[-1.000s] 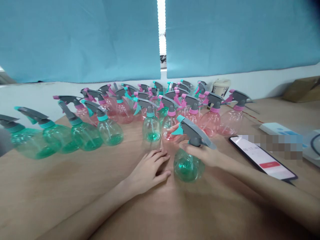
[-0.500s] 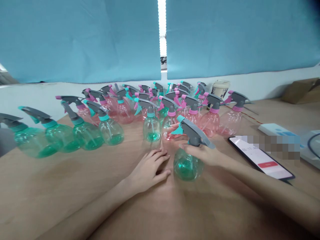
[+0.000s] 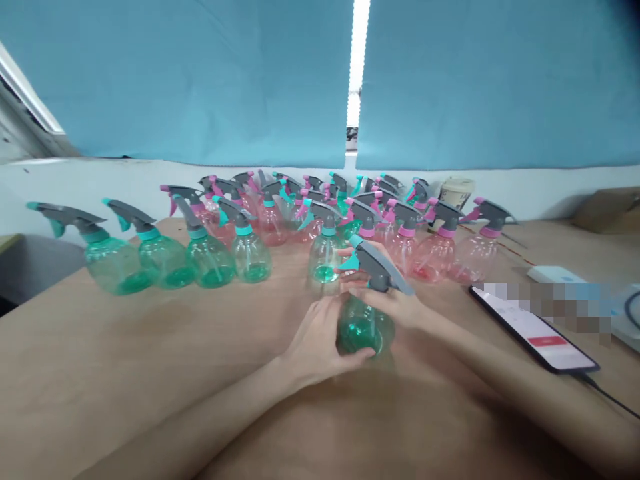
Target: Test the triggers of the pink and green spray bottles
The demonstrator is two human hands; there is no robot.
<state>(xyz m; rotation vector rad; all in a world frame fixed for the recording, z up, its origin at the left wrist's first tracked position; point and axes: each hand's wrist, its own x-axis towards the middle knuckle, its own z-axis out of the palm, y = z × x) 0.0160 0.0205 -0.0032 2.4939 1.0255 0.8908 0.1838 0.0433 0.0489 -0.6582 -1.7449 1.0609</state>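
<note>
A green see-through spray bottle (image 3: 364,328) with a grey and teal trigger head stands slightly tilted in front of me, a little green liquid inside. My right hand (image 3: 387,303) is wrapped around its neck below the trigger, fingers reaching behind it. My left hand (image 3: 325,340) curves around the lower left side of the same bottle, thumb across its front; the other fingertips are partly hidden. Just behind stands another green spray bottle (image 3: 325,257) with a teal collar. To its right is a row of pink spray bottles (image 3: 434,257).
Several green spray bottles (image 3: 210,260) line the left side of the wooden table (image 3: 150,373). A phone (image 3: 535,330) with a cable lies at right, near a white box (image 3: 555,273). A paper cup (image 3: 457,192) and a brown cardboard box (image 3: 607,210) stand at the back.
My left hand has moved right from the tabletop and closed around the bottle's base. My right hand keeps its hold on the neck. The view has turned slightly left.
</note>
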